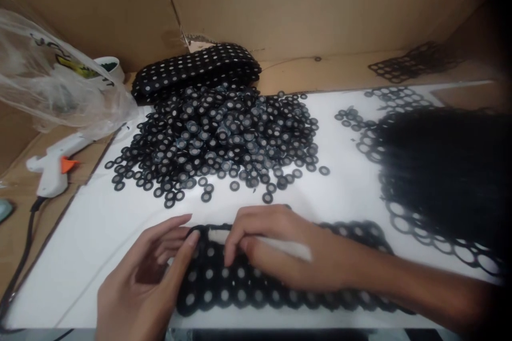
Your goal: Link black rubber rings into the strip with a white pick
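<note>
A black strip of joined rings with pale grey dots [208, 297] lies along the front of the white board. My left hand [148, 272] is at its left end, the thumb and curled fingers closed on the top corner. My right hand [280, 245] rests over the strip's middle, closed round a slim white stick-like tool [219, 235]. The tool's blunt tip points left, against the strip's upper edge near my left thumb. What kind of tool it is I cannot make out. The right palm and forearm hide part of the strip.
Behind my hands spreads a heap of loose black rings with grey centres [224, 138]. A rolled dotted strip [196, 72] sits behind it. To the left are a white glue gun [54, 168], a clear plastic bag [60, 74] and a white cup [110, 69]. Black perforated sheets [440, 170] are stacked at right.
</note>
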`<state>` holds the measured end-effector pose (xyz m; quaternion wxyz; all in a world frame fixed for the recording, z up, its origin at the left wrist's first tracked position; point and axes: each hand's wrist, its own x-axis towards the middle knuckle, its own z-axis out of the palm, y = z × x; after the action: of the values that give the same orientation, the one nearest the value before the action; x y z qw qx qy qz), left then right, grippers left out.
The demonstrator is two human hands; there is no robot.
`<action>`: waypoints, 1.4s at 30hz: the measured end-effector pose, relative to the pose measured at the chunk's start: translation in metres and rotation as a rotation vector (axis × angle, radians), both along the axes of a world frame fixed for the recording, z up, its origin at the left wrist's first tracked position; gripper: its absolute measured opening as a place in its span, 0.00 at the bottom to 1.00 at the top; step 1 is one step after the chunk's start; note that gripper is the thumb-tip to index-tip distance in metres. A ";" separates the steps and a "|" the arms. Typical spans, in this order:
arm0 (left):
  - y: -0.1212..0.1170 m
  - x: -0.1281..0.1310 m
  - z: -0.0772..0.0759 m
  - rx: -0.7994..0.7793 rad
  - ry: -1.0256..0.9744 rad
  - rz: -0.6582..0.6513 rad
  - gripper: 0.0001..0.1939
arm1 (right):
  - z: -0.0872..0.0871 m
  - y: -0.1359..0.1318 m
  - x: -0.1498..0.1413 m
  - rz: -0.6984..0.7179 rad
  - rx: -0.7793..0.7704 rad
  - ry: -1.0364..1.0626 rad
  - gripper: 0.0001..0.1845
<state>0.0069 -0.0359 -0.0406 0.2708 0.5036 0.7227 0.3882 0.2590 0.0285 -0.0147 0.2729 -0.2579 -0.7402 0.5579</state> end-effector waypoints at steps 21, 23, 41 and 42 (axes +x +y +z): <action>-0.004 0.000 0.005 0.025 -0.032 0.102 0.21 | 0.003 -0.004 0.004 -0.056 0.001 -0.040 0.15; -0.006 -0.001 0.003 0.032 -0.027 0.134 0.20 | 0.003 -0.006 0.004 -0.027 0.024 -0.054 0.17; -0.010 -0.009 -0.002 0.177 -0.143 0.015 0.11 | 0.001 -0.012 0.019 -0.055 0.066 -0.059 0.17; -0.011 -0.009 -0.002 0.200 -0.161 0.003 0.10 | 0.001 -0.013 0.019 -0.054 0.063 -0.055 0.18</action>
<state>-0.0023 -0.0464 -0.0431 0.2758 0.4941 0.6573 0.4978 0.2778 0.0155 -0.0137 0.2753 -0.2846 -0.7572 0.5194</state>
